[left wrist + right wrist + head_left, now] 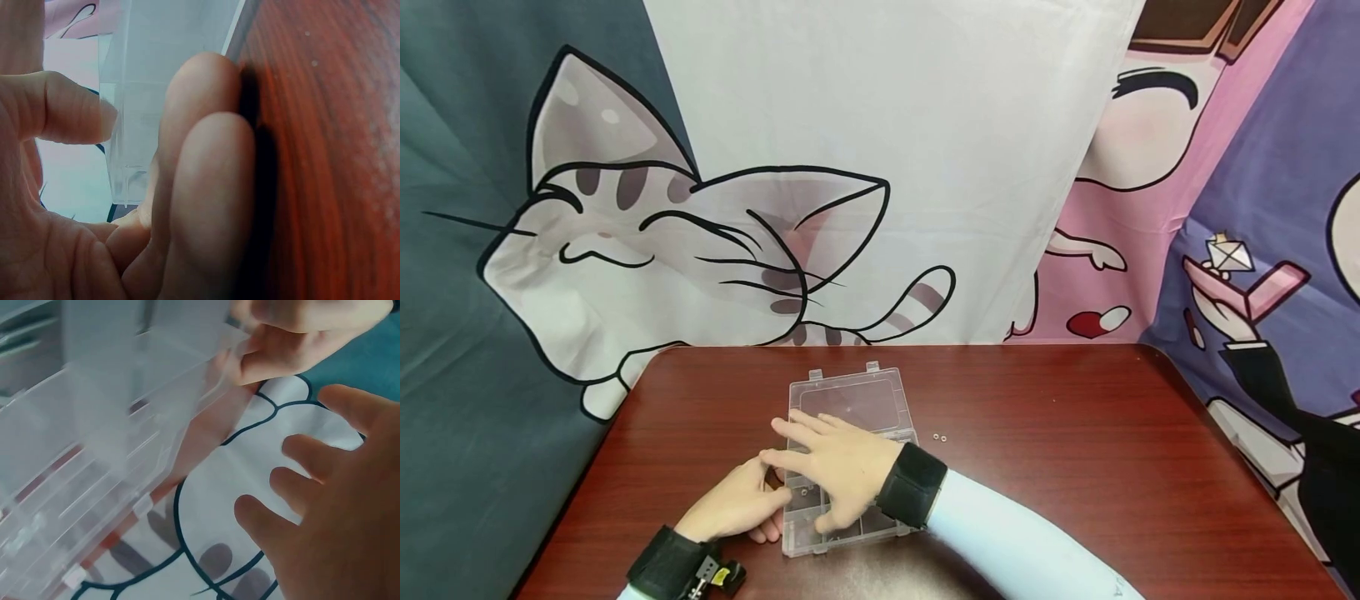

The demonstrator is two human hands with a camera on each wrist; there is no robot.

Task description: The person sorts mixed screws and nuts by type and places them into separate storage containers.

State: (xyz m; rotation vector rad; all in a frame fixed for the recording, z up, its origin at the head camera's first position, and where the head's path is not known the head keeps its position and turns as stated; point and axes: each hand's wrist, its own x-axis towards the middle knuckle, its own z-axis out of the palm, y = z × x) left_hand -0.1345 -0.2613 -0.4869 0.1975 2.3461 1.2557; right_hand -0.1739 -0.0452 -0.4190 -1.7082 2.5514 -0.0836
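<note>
A clear plastic compartment box (850, 400) lies on the table with its lid laid back on the far side. My left hand (730, 504) holds the box's left edge, thumb at the top of the wall and fingers low beside it; the left wrist view shows the thumb against the clear wall (140, 62). Above the box, my right hand (850, 467) is spread with its fingers pointing left, hiding several compartments. Small bits (805, 492) lie in a left compartment. In the right wrist view the right hand's fingers (262, 519) hold nothing.
Two tiny pale rings (939, 437) lie on the brown wooden table (1075, 467), right of the box. Behind the table's far edge hangs a cloth printed with a cartoon cat (625, 292).
</note>
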